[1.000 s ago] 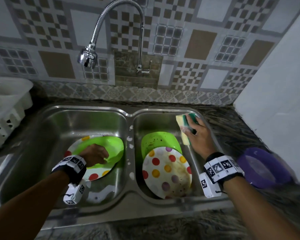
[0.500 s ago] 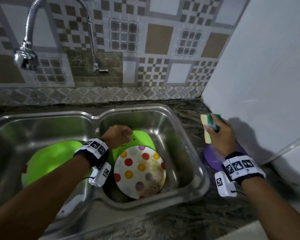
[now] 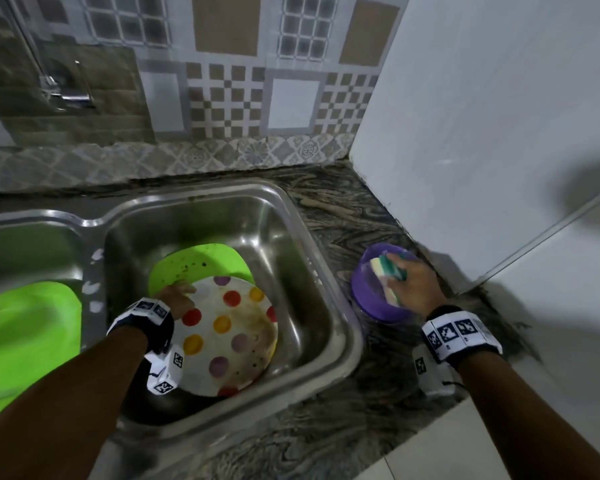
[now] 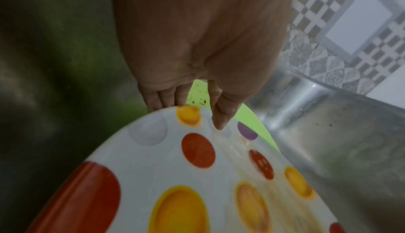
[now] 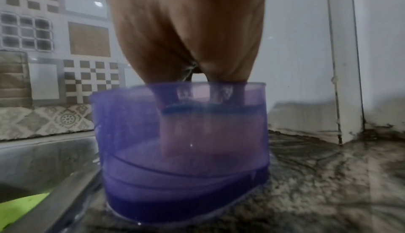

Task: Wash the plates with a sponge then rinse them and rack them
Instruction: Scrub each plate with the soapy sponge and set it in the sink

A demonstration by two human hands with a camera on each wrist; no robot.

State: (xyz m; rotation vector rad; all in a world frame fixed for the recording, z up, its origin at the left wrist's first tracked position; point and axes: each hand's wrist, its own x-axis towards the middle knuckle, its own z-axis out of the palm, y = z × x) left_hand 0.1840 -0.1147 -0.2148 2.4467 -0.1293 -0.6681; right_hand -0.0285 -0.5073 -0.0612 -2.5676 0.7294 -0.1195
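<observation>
A white plate with coloured dots (image 3: 229,334) (image 4: 197,176) leans in the right sink basin on a green plate (image 3: 198,265). My left hand (image 3: 175,296) (image 4: 197,108) grips its far rim, thumb on the face and fingers behind the edge. My right hand (image 3: 413,285) holds a yellow and green sponge (image 3: 387,275) and pushes it down into a purple bowl (image 3: 378,299) (image 5: 181,132) on the counter to the right of the sink. Through the bowl's wall the sponge (image 5: 192,127) and fingertips show above milky liquid.
Another green plate (image 3: 25,337) lies in the left basin. The sink's steel rim (image 3: 340,306) separates the basin from the dark marbled counter (image 3: 343,216). A white wall (image 3: 499,133) stands close behind the bowl. The tap base (image 3: 63,95) is at the upper left.
My left hand left the plates in the left basin, crossed to the right basin and took the dotted plate's rim. My right hand carried the sponge from over the sink down into the purple bowl.
</observation>
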